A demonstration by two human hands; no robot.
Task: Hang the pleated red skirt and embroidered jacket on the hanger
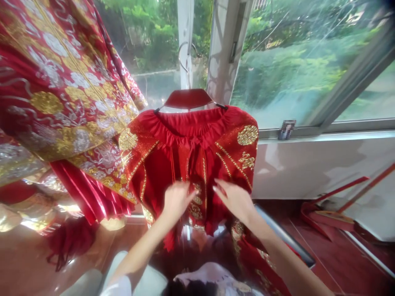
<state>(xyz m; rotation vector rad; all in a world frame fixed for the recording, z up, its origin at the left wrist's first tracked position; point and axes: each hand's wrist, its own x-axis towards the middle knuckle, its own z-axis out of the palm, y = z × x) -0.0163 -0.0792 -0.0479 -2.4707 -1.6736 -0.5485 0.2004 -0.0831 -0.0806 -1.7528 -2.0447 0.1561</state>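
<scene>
In front of me a red garment (212, 164) with a gathered, ruffled neckline and gold embroidery hangs on a hanger (181, 61) with a metal hook. A plain dark red band (189, 98) curves above its neckline. Thin dark ties (193, 152) hang from the middle of the neckline. My left hand (178, 200) is over the left part of the front, thumb apart from the fingers, nothing visible in it. Across from it, my right hand (234, 199) is over the right part, its fingertips parted and pointing inward. I cannot tell whether either hand touches the cloth.
To the left hangs a larger red garment (70, 82) with dense gold and silver embroidery, above a red pleated cloth (92, 191). Windows (296, 74) stand behind. On the right, a red dustpan (314, 218) and a broom (336, 218) rest on the tiled floor (339, 263).
</scene>
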